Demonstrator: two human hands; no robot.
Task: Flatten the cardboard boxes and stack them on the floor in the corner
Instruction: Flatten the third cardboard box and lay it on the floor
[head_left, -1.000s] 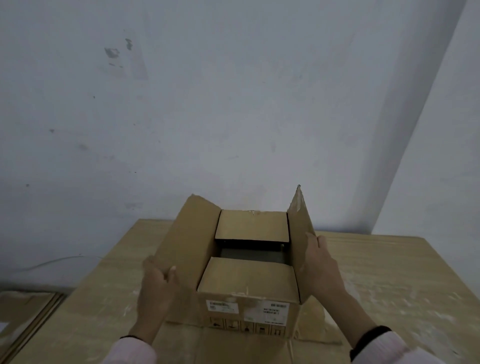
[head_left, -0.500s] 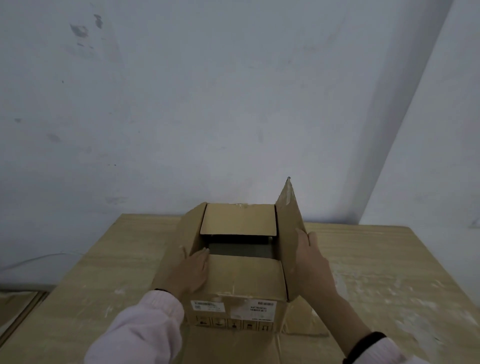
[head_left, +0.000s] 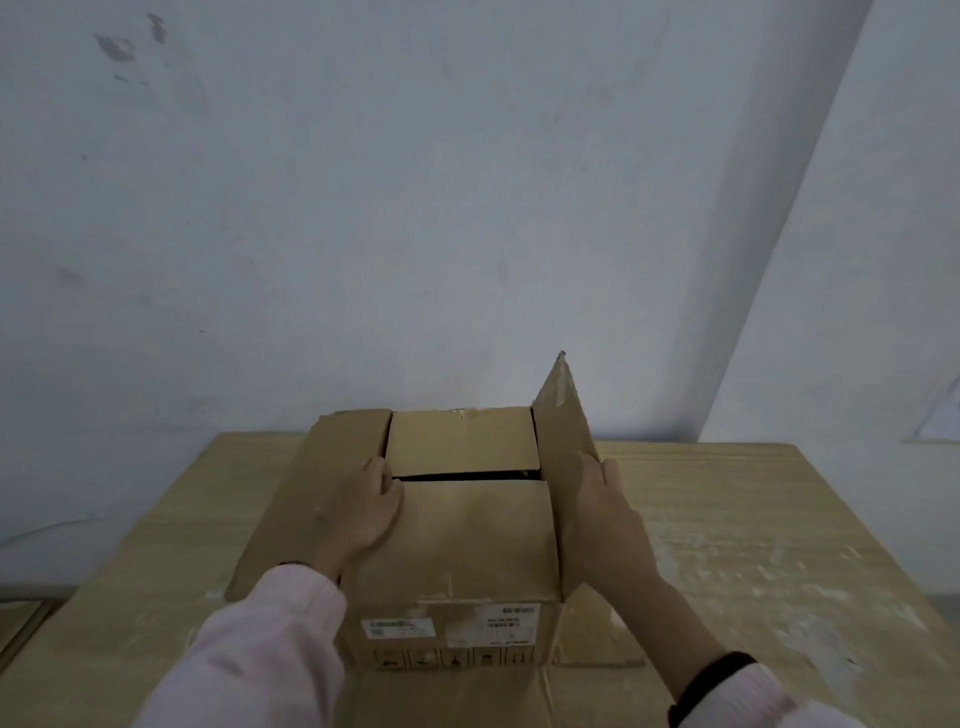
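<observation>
A brown cardboard box (head_left: 457, 551) with white labels on its near side stands on a wooden table (head_left: 753, 519) in front of me. Its near and far short flaps lie folded down, almost meeting over a dark slit. My left hand (head_left: 366, 512) presses flat on the near flap, beside the left long flap (head_left: 306, 499), which slopes outward. My right hand (head_left: 605, 512) rests flat against the outside of the right long flap (head_left: 563, 441), which stands nearly upright. The box sits on a flat sheet of cardboard (head_left: 452, 696).
A pale wall (head_left: 415, 208) rises right behind the table, with a corner and a second wall (head_left: 883, 260) at the right. At the lower left, beyond the table's edge, brown flat boards (head_left: 21, 623) lie lower down.
My left hand has moved from the outside of the left flap onto the near short flap and pushed it down. The gap between the short flaps has shrunk to a slit.
</observation>
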